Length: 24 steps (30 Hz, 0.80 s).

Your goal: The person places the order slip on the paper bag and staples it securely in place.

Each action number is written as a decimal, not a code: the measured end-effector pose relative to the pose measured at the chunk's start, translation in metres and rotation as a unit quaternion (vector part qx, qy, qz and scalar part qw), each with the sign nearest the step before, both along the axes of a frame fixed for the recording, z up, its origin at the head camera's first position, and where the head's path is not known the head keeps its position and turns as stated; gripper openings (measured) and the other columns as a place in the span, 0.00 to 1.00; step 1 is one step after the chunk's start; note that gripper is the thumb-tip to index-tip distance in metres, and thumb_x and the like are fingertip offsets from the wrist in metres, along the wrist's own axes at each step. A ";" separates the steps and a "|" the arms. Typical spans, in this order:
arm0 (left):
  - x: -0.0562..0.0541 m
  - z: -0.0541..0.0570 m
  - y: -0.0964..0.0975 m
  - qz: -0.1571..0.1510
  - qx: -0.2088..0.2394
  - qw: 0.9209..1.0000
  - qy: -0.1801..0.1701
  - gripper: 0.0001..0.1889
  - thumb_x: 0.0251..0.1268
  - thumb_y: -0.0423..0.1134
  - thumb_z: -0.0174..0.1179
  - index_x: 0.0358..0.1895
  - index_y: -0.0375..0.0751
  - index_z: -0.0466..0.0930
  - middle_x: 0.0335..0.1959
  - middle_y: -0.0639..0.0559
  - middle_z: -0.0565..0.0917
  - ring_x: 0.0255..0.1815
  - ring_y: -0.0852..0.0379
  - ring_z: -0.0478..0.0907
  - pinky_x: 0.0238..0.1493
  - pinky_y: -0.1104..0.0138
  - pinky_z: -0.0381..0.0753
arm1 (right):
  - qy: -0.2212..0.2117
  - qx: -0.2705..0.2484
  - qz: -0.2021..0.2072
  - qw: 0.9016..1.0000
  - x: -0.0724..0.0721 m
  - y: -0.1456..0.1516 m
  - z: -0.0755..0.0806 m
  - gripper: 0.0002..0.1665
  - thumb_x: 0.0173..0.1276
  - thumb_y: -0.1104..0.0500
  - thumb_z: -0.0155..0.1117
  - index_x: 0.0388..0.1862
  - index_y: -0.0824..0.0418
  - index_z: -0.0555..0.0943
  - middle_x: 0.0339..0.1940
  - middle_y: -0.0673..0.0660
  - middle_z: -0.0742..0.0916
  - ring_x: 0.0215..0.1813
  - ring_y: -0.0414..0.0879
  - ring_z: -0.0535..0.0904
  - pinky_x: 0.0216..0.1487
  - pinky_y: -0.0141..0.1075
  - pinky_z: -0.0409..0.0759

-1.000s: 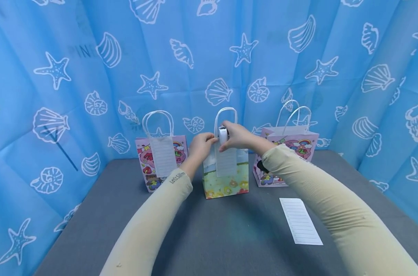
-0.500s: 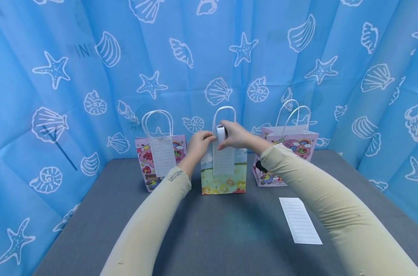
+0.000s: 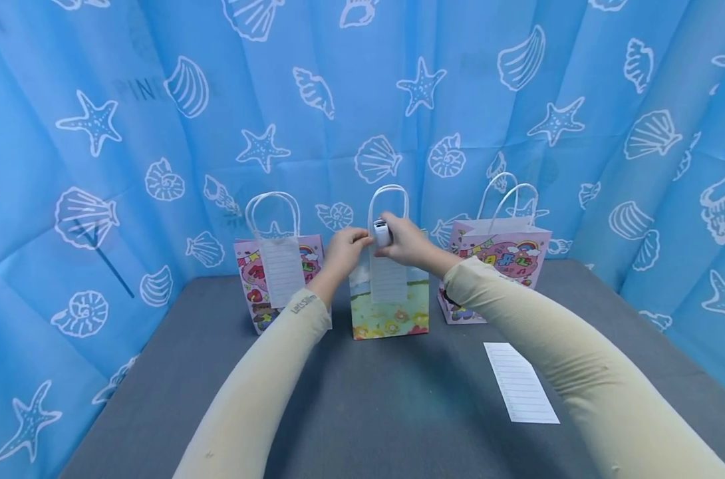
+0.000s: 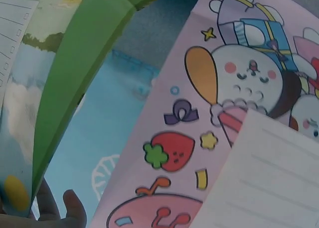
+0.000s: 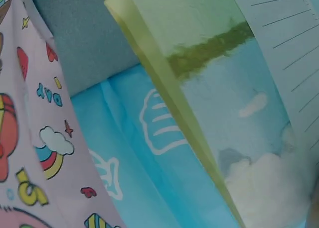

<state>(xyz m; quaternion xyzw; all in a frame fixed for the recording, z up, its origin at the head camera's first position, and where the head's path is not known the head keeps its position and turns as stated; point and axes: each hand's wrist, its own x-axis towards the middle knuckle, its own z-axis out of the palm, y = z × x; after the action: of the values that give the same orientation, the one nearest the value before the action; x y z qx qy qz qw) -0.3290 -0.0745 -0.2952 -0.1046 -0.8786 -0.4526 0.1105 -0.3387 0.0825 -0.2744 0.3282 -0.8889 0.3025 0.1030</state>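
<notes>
At the centre of the head view stands a green and sky-blue paper gift bag [image 3: 362,316] with flowers and white handles. A lined paper slip [image 3: 389,283] lies against its front, its top at the bag's rim. My left hand [image 3: 346,253] pinches the rim at the slip's upper left corner; its fingers [image 4: 74,208] show behind the bag in the left wrist view. With my right hand [image 3: 407,243] I grip a small white stapler [image 3: 381,233] over the top edge of bag and slip. The right wrist view shows the bag's front [image 5: 214,88], but not the stapler.
A pink cartoon gift bag [image 3: 251,279] with a lined slip [image 3: 281,273] on its front stands left. Another pink bag [image 3: 500,259] stands right, partly behind my right sleeve. A loose lined slip [image 3: 521,382] lies on the grey table [image 3: 374,412]. A blue seashell curtain [image 3: 338,133] hangs behind.
The middle bag has shifted slightly left, and its base has swung back a little. My right hand's fingers have closed more tightly round the stapler. The left hand keeps its pinch.
</notes>
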 end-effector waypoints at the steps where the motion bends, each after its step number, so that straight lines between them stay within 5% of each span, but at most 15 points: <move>1: -0.001 -0.001 0.000 0.000 0.000 1.000 0.001 0.12 0.72 0.41 0.56 0.46 0.37 0.84 0.44 0.44 0.80 0.43 0.51 0.74 0.46 0.60 0.75 | 0.001 0.003 0.002 1.000 -0.001 0.000 0.000 0.26 0.58 0.68 0.73 0.51 0.69 0.70 0.41 0.67 0.82 0.41 0.59 0.81 0.39 0.46 0.81; 6: -0.001 -0.003 -0.001 0.007 0.000 1.000 0.005 0.13 0.72 0.41 0.55 0.48 0.37 0.84 0.47 0.45 0.82 0.47 0.50 0.76 0.49 0.60 0.76 | -0.013 0.015 0.013 1.000 0.004 0.002 0.004 0.33 0.58 0.66 0.74 0.58 0.68 0.67 0.46 0.67 0.82 0.45 0.58 0.81 0.42 0.45 0.81; 10: 0.001 0.002 0.005 0.005 -0.031 0.999 0.025 0.14 0.72 0.41 0.55 0.52 0.39 0.83 0.49 0.45 0.82 0.51 0.50 0.77 0.53 0.59 0.76 | -0.008 -0.078 -0.017 0.997 0.016 0.006 0.015 0.37 0.58 0.66 0.74 0.62 0.69 0.65 0.51 0.68 0.80 0.49 0.59 0.79 0.44 0.47 0.80; 16: 0.003 0.003 0.009 0.016 -0.051 0.998 0.044 0.14 0.72 0.42 0.55 0.53 0.39 0.82 0.50 0.44 0.80 0.52 0.49 0.76 0.52 0.59 0.76 | -0.074 -0.255 -0.058 0.962 0.043 0.028 0.021 0.35 0.62 0.65 0.71 0.62 0.71 0.62 0.53 0.67 0.76 0.53 0.57 0.75 0.47 0.43 0.79; 24: 0.005 0.007 0.003 0.027 -0.023 0.999 0.031 0.19 0.73 0.40 0.55 0.63 0.41 0.74 0.63 0.43 0.73 0.67 0.46 0.66 0.64 0.56 0.67 | -0.153 -0.336 -0.101 0.924 0.079 0.082 0.012 0.37 0.70 0.58 0.63 0.66 0.72 0.55 0.54 0.62 0.71 0.50 0.45 0.72 0.46 0.28 0.77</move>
<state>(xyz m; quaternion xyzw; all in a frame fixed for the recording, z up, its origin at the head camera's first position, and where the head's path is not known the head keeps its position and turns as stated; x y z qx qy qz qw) -0.3245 -0.0713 -0.2883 -0.0975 -0.8875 -0.4258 0.1469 -0.2593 0.1645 -0.2625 0.1328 -0.7681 0.6184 0.1000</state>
